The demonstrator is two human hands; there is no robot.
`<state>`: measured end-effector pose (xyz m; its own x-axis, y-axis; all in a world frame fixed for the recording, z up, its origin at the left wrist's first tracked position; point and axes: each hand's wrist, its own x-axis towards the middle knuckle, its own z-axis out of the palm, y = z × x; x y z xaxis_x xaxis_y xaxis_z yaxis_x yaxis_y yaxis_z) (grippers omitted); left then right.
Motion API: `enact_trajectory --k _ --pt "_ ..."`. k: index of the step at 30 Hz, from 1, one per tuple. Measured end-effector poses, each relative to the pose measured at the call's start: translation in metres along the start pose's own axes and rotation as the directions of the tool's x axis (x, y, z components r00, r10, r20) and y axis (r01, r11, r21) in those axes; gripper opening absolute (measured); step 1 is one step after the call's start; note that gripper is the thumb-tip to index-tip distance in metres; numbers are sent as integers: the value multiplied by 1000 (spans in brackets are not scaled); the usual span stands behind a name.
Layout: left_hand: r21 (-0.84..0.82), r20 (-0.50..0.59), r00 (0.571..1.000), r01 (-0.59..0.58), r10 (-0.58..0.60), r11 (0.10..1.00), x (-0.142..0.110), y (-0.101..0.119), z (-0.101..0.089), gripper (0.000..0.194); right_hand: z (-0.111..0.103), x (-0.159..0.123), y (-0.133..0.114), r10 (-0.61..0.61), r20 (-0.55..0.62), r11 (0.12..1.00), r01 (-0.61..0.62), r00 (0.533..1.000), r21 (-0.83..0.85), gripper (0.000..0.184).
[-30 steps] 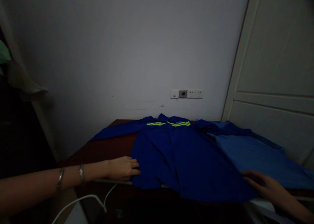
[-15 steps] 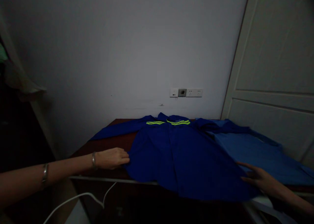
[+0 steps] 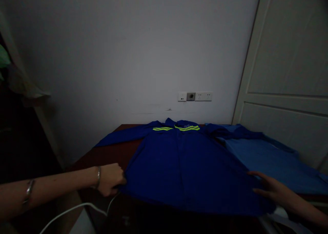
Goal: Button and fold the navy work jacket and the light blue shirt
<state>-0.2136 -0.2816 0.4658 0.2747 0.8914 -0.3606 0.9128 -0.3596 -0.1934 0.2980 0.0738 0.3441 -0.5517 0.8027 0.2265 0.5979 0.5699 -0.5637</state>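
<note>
A dark blue jacket (image 3: 187, 162) with neon yellow stripes at the shoulders lies spread front-up on a dark brown table (image 3: 112, 152). My left hand (image 3: 110, 179) is closed on the jacket's lower left hem at the table's near edge. My right hand (image 3: 269, 188) rests on the jacket's lower right hem, fingers extended along the cloth. One sleeve stretches out to the left along the table's back.
A lighter blue garment (image 3: 271, 162) lies under and to the right of the jacket. A white cable (image 3: 77, 210) hangs below the table's front left. Wall sockets (image 3: 195, 96) sit above the table. A white door (image 3: 289, 73) stands at the right.
My left hand slid left and toward me, closing on the hem and drawing the jacket's lower left corner outward. The right hand shifted slightly along the right hem.
</note>
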Motion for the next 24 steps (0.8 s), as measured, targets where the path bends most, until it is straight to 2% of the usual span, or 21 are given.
enact_trajectory --k 1,2,3,4,5,6,7,9,10,12,14,16,18,19,21,23,24 --pt "-106 105 994 53 -42 993 5 2 0 11 3 -1 3 -29 15 999 29 999 -44 43" --pt "-235 264 964 105 -41 966 11 2 0 9 5 -2 4 -55 14 991 56 998 -121 42" --pt "-368 441 898 174 6 913 18 -2 1 8 7 -3 1 -85 10 974 85 996 -210 41" --pt "-482 585 807 265 82 835 25 -9 1 8 8 -4 -7 -121 1 948 116 993 -297 40" --pt "-557 683 713 370 157 744 34 -19 1 11 10 -4 -19 -162 -10 915 146 987 -376 38" --pt "-595 720 672 466 176 655 44 -31 0 16 13 -3 -37 -209 -20 881 179 978 -437 36" --pt "-623 702 703 527 115 578 55 -45 -1 21 17 -2 -59 -254 -25 854 212 967 -474 35" --pt "-640 579 791 592 -200 489 78 -76 -5 28 32 1 -114 -369 53 816 351 928 -459 33" --pt "-634 506 779 627 -371 452 91 -90 -8 31 42 3 -144 -436 126 793 447 891 -414 33" --pt "-618 343 692 676 -635 402 117 -115 -14 32 71 6 -205 -570 254 725 624 781 -292 36" --pt "-615 204 554 714 -807 335 142 -133 -19 28 105 8 -257 -696 309 631 758 648 -167 39" --pt "-624 122 452 727 -884 286 164 -146 -22 24 142 13 -298 -808 323 506 861 494 -51 44" --pt "-632 96 412 729 -906 264 183 -156 -19 24 177 19 -325 -866 290 419 908 407 -20 49" --pt "-634 94 406 728 -909 260 191 -160 -16 25 192 23 -335 -879 269 399 916 394 -37 55" --pt "-639 98 388 730 -916 241 203 -168 -8 26 217 31 -348 -879 241 398 912 411 -103 67" --pt "-645 105 371 732 -922 221 209 -176 -1 26 234 36 -356 -882 239 379 912 407 -157 64" --pt "-652 100 369 725 -924 219 210 -180 0 25 240 38 -359 -887 246 357 918 391 -171 57"
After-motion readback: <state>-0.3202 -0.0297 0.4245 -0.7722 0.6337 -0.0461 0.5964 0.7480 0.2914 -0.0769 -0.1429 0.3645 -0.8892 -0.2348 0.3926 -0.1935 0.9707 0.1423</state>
